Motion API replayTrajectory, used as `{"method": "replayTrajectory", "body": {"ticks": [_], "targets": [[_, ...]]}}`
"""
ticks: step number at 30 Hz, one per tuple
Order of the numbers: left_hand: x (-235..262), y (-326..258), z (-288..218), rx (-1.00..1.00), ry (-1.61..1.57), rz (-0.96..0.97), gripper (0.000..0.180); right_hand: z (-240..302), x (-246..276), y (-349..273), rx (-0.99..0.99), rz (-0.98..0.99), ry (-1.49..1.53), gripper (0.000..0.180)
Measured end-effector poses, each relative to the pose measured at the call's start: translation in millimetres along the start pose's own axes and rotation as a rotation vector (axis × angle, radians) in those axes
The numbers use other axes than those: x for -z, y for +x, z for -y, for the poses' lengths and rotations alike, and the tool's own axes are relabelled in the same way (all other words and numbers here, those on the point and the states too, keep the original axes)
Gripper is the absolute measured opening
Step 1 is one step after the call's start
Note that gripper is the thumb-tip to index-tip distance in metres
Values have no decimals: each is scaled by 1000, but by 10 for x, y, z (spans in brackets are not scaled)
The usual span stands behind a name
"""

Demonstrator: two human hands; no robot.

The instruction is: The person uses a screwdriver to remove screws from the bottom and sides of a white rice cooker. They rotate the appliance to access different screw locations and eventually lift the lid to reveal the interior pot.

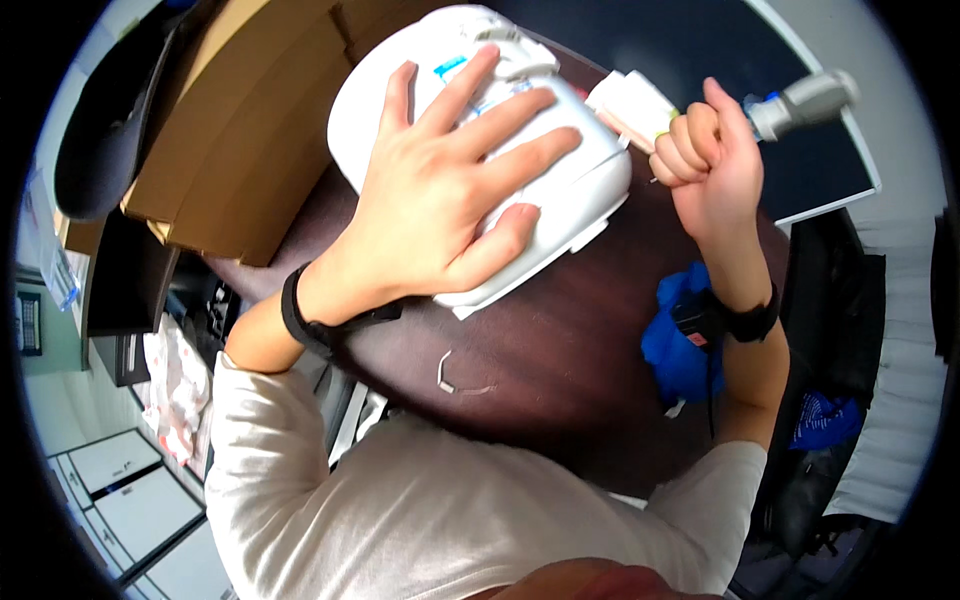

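Note:
A white, rounded plastic appliance [590, 200] lies on the dark brown table [560, 350]. My left hand [455, 170] rests flat across its top with the fingers spread. To the right of the appliance, my right hand [705, 160] is closed in a fist around what looks like a screwdriver [815, 103]. Its thick grey handle sticks out past the thumb to the upper right, and the fingers cover its middle. A white pad or packet [635, 105] lies between the appliance and my right fist. Black bands circle both wrists.
Tall cardboard boxes [240, 130] stand at the left. Beyond the appliance is a large dark screen with a pale frame [830, 205]. A crumpled blue bag or cloth [670, 345] lies under my right forearm. Nearer me is a small bent white piece [447, 378].

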State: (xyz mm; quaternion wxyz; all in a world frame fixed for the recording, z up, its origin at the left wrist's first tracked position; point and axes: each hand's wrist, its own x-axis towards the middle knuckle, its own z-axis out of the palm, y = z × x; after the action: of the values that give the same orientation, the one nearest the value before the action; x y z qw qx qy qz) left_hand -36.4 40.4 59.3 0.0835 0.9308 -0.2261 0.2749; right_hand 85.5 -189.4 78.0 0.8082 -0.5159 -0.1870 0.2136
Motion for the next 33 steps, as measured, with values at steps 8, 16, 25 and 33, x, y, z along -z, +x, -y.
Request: {"method": "replayTrajectory", "body": {"ticks": [8,16,25,33], "targets": [[6,-49,121,-37,-49,-59,54,-1,-165,116,65,321,247,56],[-1,-128,94,-21,-63,-74,55,-106,-318,145,44,302,170,57],[-8,-156,122,3,-111,-75,56,-49,-463,60,-11,295,47,55],[38,-127,133,7,-116,4,52,-22,-477,18,-48,243,47,55]]}}
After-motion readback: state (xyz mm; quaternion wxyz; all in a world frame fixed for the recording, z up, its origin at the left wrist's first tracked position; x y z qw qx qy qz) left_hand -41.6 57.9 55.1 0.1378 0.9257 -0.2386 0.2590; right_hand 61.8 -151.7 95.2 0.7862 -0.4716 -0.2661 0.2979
